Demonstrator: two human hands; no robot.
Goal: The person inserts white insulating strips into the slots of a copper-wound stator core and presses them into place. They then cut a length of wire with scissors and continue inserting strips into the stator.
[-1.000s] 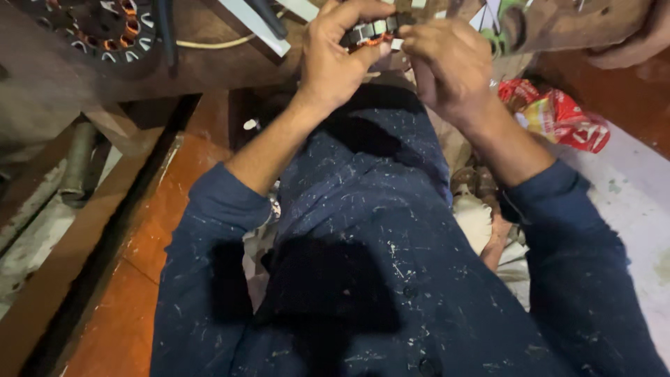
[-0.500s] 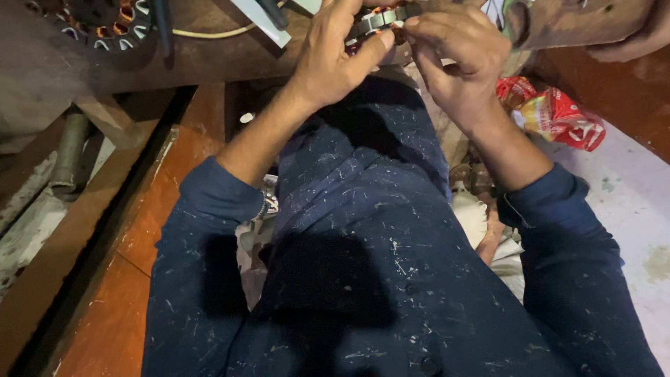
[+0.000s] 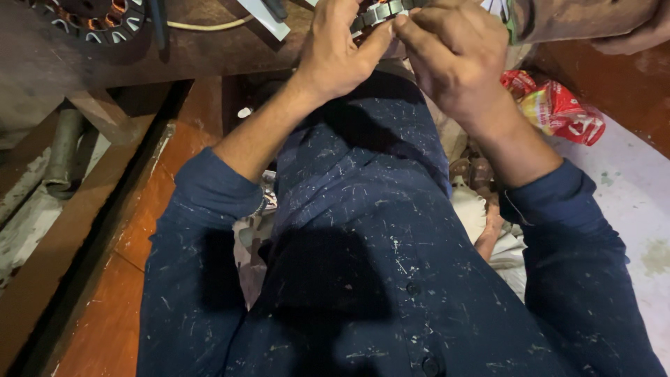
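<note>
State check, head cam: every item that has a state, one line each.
left hand: fingers closed on the metal part
right hand: pinching the same part
slotted metal part: held between both hands, cut off by the frame edge
motor stator: lying flat on the wooden bench, untouched
red wrapper: crumpled, lying on the floor

Navy white-flecked shirt (image 3: 363, 279), red-and-yellow wrapper (image 3: 558, 108), brown wooden bench (image 3: 209, 49)
</note>
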